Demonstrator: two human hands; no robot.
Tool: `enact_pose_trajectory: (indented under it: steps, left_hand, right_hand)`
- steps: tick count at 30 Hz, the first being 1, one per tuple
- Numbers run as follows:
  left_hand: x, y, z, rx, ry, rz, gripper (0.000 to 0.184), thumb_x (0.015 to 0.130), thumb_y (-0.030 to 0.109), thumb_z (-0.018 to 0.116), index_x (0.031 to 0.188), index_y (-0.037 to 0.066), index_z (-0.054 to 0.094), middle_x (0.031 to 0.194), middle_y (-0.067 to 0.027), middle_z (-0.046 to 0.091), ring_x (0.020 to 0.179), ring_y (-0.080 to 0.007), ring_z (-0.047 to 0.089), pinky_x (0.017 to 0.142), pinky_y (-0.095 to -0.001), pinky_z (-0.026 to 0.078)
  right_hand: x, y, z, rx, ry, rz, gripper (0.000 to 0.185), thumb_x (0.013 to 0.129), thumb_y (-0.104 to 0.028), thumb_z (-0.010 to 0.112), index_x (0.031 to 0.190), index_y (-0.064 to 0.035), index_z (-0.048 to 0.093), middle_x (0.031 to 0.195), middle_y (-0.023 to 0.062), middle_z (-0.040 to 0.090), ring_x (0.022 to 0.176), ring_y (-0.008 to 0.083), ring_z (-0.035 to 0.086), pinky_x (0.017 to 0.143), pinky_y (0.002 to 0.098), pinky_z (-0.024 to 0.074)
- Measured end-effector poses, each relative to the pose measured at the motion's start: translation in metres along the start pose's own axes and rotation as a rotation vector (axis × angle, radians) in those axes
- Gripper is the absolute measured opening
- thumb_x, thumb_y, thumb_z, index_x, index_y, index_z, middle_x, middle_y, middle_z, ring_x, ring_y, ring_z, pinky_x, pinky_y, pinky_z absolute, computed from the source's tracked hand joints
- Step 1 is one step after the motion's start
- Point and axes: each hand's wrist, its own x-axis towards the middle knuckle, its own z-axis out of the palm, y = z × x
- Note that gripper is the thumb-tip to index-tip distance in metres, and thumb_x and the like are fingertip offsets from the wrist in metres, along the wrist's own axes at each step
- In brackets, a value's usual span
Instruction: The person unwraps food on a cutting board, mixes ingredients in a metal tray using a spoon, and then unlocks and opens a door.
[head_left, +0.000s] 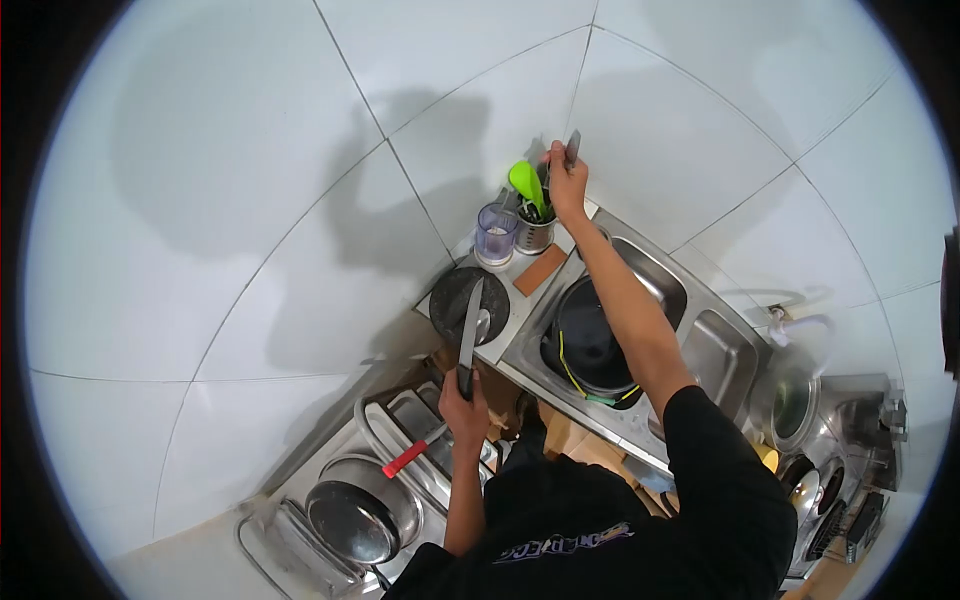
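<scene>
My left hand [465,408] is closed round the black handle of a kitchen knife [470,330], its blade pointing up and away over a dark round stone mortar [447,302]. Reaching far forward, my right hand [568,190] grips a grey metal utensil [573,148]; its kind is hidden by my fingers. Just below that hand stands a perforated metal utensil holder [535,236] with a lime-green spoon [524,180] and other utensils in it. A clear purplish container [495,236] is beside the holder, and a brown rectangular block [540,270] lies in front.
Under my right arm, a large black pot [590,340] sits in the steel sink [650,268]. To the lower left are pans [355,520], trays [410,425] and a red-handled tool [408,458]. More cookware [790,405] is at the right. White tiled walls rise close behind the counter.
</scene>
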Motion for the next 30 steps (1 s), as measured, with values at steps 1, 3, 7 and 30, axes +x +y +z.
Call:
enact_pose_trajectory:
  steps: [1, 3, 7, 30]
  left_hand:
    - [0.001, 0.0, -0.002, 0.008, -0.002, -0.01, 0.018, 0.096, 0.015, 0.064, 0.1, -0.002, 0.063, 0.076, -0.0179, 0.061, 0.065, -0.0309, 0.057, 0.063, -0.0396, 0.045]
    - [0.004, 0.001, -0.005, 0.021, 0.023, 0.064, 0.018, 0.096, 0.015, 0.064, 0.099, -0.002, 0.063, 0.076, -0.0175, 0.062, 0.064, -0.0297, 0.058, 0.062, -0.0381, 0.045]
    - [0.008, -0.004, -0.004, 0.003, -0.009, -0.015, 0.019, 0.097, 0.016, 0.064, 0.1, -0.003, 0.063, 0.074, -0.0164, 0.061, 0.063, -0.0276, 0.056, 0.061, -0.0369, 0.045]
    - [-0.052, 0.043, 0.068, -0.411, -0.475, -0.073, 0.015, 0.095, 0.009, 0.062, 0.105, -0.002, 0.063, 0.088, -0.0108, 0.069, 0.087, -0.0142, 0.065, 0.078, -0.0316, 0.05]
  right_hand:
    - [0.001, 0.008, 0.002, -0.049, -0.005, -0.02, 0.048, 0.103, -0.043, 0.055, 0.081, -0.0023, 0.066, 0.061, -0.0025, 0.046, 0.059, 0.0093, 0.038, 0.057, 0.0296, 0.0322]
    - [0.002, 0.015, 0.006, -0.153, -0.025, -0.02, 0.046, 0.105, -0.04, 0.05, 0.09, -0.0002, 0.067, 0.065, 0.0062, 0.056, 0.065, 0.0192, 0.054, 0.065, 0.0337, 0.043]
    - [0.019, 0.012, 0.007, -0.345, -0.219, -0.111, 0.041, 0.101, -0.039, 0.054, 0.114, -0.0027, 0.065, 0.102, 0.0202, 0.068, 0.105, 0.0362, 0.064, 0.09, 0.044, 0.0489]
    - [-0.327, -0.063, -0.181, 0.159, -0.569, 0.434, 0.045, 0.108, -0.035, 0.043, 0.132, 0.0013, 0.057, 0.117, 0.0078, 0.062, 0.111, 0.0167, 0.057, 0.102, 0.0334, 0.0418]
